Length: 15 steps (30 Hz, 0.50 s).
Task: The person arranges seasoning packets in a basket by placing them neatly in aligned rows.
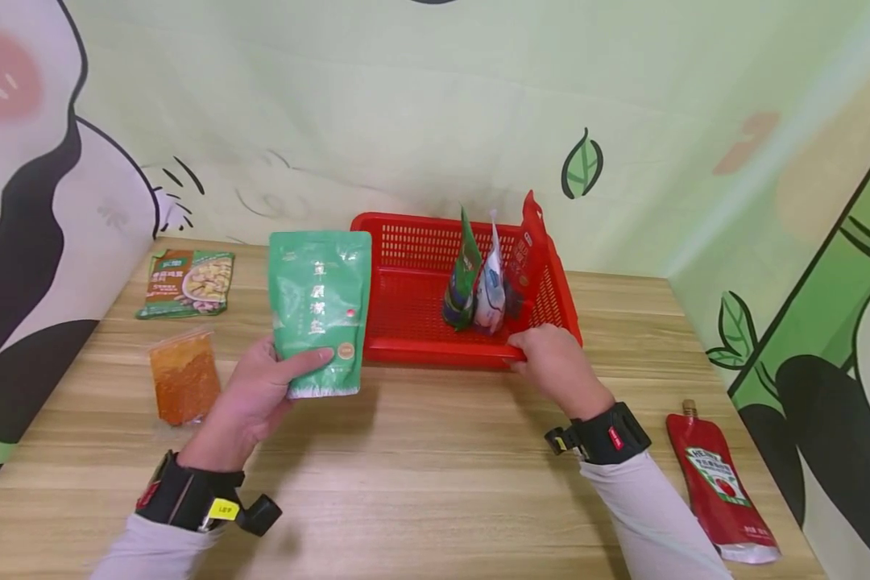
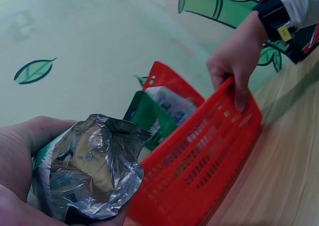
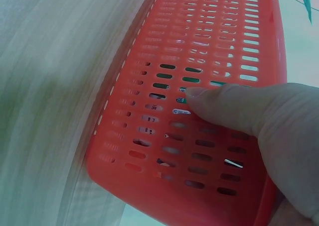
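Note:
My left hand (image 1: 257, 387) grips a green stand-up pouch (image 1: 319, 302) near its lower edge, thumb across the printed front. In the left wrist view, crinkled silver foil shows at the near end of the pouch (image 2: 102, 171). The pouch is raised in front of the left end of a red plastic basket (image 1: 435, 353). My right hand (image 1: 554, 362) holds the basket's front rim toward the right, its thumb (image 3: 219, 104) against the slotted outer wall. Upright inside the basket's right half stand a green packet (image 1: 464, 278), a white packet (image 1: 490, 294) and a red packet (image 1: 528, 250).
On the wooden table (image 1: 420, 483), a green-brown seasoning packet (image 1: 188, 283) lies at the far left, with a clear bag of orange contents (image 1: 184, 379) nearer. A red ketchup pouch (image 1: 721, 483) lies at right. A printed cloth wall (image 1: 406, 105) rises behind the basket.

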Tool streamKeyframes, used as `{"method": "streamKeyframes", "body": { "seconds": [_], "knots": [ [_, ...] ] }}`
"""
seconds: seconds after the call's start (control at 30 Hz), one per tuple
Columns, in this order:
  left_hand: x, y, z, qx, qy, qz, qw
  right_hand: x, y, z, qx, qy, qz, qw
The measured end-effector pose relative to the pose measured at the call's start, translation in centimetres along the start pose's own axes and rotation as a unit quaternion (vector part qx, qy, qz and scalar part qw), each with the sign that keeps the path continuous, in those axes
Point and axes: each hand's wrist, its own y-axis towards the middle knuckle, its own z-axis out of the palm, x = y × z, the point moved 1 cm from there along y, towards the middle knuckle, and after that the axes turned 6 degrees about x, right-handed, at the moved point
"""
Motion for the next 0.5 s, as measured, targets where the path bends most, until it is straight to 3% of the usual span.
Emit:
{"method": "streamKeyframes", "body": {
  "seconds": [0.27,0.5],
  "knots": [
    [1.1,0.8,3.2,0.028,0.023,0.004,0.9993,-0.1,0.2,0.3,0.005,0.015,0.013,0.9998],
    [1.8,1.3,5.5,0.042,0.048,-0.002,0.9979,-0.1,-0.1,0.0,0.011,0.121,0.029,0.9921]
  ]
}}
